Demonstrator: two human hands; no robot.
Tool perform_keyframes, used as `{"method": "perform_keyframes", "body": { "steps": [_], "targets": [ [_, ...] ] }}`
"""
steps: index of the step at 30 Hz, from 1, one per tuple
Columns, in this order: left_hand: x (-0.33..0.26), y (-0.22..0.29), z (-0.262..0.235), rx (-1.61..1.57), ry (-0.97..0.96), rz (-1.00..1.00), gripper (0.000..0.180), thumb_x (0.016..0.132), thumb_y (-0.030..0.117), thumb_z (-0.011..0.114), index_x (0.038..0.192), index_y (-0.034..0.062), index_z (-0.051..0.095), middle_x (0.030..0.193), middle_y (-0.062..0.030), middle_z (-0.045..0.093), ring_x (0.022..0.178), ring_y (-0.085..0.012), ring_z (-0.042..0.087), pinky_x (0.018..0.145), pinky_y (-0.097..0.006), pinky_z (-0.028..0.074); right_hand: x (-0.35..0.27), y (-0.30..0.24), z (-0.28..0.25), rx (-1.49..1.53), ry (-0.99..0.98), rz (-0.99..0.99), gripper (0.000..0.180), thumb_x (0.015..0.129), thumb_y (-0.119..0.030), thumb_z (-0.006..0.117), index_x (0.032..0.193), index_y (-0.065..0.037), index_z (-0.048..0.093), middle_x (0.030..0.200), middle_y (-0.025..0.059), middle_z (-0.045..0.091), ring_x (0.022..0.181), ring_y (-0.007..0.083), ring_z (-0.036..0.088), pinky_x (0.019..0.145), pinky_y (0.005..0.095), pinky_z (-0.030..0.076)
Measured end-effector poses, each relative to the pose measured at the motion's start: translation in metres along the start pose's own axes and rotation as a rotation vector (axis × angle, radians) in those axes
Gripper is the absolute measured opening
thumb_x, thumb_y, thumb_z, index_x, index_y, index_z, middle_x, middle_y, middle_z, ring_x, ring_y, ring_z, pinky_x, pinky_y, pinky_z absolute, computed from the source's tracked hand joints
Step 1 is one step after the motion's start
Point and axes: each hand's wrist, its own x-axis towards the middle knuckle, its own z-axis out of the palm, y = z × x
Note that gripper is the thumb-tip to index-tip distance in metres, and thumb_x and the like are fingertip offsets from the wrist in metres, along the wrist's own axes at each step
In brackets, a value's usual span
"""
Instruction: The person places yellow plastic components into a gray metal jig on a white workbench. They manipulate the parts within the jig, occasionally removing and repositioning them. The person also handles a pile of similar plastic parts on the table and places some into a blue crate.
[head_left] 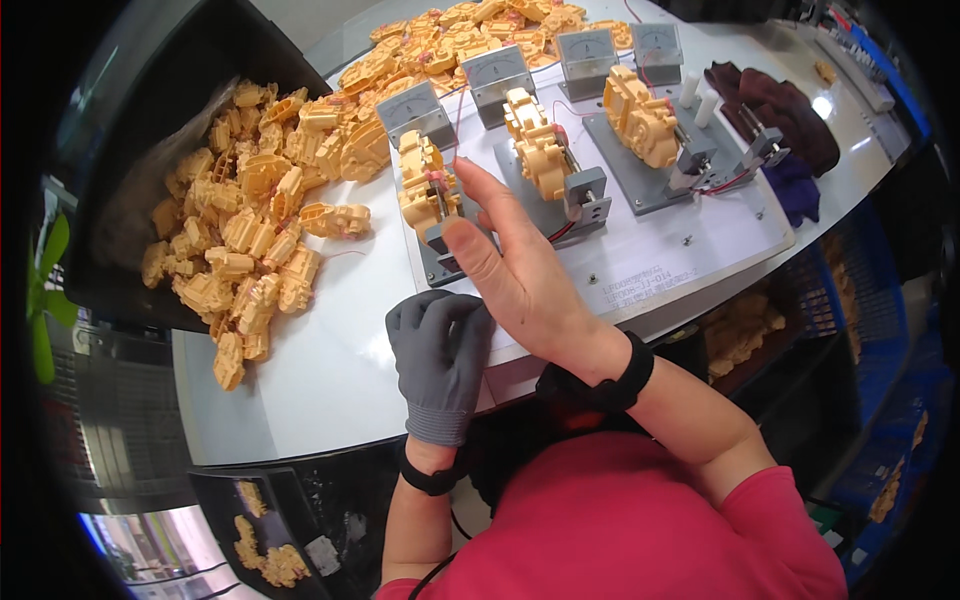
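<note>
My right hand, bare with a dark wristband, is at the leftmost test fixture. Its thumb and forefinger are stretched apart beside a yellow-orange plastic housing mounted there; whether they touch it I cannot tell. Just in front, by the table's near edge, my left hand wears a grey glove and has its fingers curled in; anything inside them is hidden. Two more such housings, a middle one and a right one, sit on grey fixtures with metal clamps.
Grey analog meters stand in a row behind the fixtures. Loose housings spill from a black bin on the left, and more are heaped at the back. Dark cloth lies at right. Thin wires run among the fixtures.
</note>
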Motion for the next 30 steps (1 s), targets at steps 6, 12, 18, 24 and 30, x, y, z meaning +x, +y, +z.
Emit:
{"method": "perform_keyframes", "body": {
  "steps": [6,12,18,24,30],
  "targets": [
    [-0.008,-0.010,-0.002,0.003,-0.045,-0.120,0.026,0.088,0.014,0.070,0.111,0.0040,0.065,0.112,-0.0127,0.061,0.111,-0.0338,0.049,0.097,-0.044,0.040,-0.007,0.006,0.004,-0.158,-0.001,-0.140,0.082,0.098,-0.035,0.067,0.155,0.005,0.023,0.151,0.0274,0.041,0.140,0.0385,0.043,0.116,0.0433,0.035],
    [-0.009,-0.012,0.002,-0.045,-0.036,-0.163,0.034,0.090,0.017,0.071,0.118,0.0018,0.061,0.117,-0.0130,0.058,0.115,-0.0338,0.048,0.102,-0.043,0.038,-0.010,0.002,0.001,-0.098,0.016,-0.072,0.092,0.092,-0.028,0.071,0.154,0.011,0.016,0.149,0.0243,0.044,0.141,0.0388,0.041,0.117,0.0469,0.029],
    [-0.015,-0.023,0.001,-0.020,-0.033,-0.155,0.035,0.100,0.017,0.064,0.127,-0.0016,0.055,0.118,-0.0081,0.063,0.108,-0.0185,0.059,0.097,-0.032,0.045,-0.012,0.008,0.004,-0.130,0.033,-0.105,0.092,0.092,-0.030,0.073,0.155,0.007,0.018,0.153,0.0282,0.038,0.141,0.0435,0.039,0.117,0.0480,0.031],
    [-0.015,-0.022,0.003,-0.031,0.003,-0.174,0.040,0.099,0.017,0.066,0.131,-0.0015,0.053,0.123,-0.0083,0.063,0.112,-0.0188,0.059,0.099,-0.032,0.045,-0.012,0.009,0.003,-0.111,0.049,-0.132,0.092,0.092,-0.030,0.073,0.156,0.004,0.018,0.152,0.0285,0.039,0.139,0.0431,0.042,0.116,0.0475,0.033],
    [-0.015,-0.024,0.001,-0.061,-0.024,-0.146,0.045,0.097,0.017,0.068,0.135,-0.0015,0.051,0.129,-0.0089,0.060,0.117,-0.0196,0.057,0.102,-0.033,0.043,-0.011,0.011,0.003,-0.113,0.056,-0.136,0.090,0.092,-0.029,0.073,0.156,0.004,0.020,0.150,0.0291,0.041,0.138,0.0429,0.043,0.116,0.0470,0.033]
  ]
}}
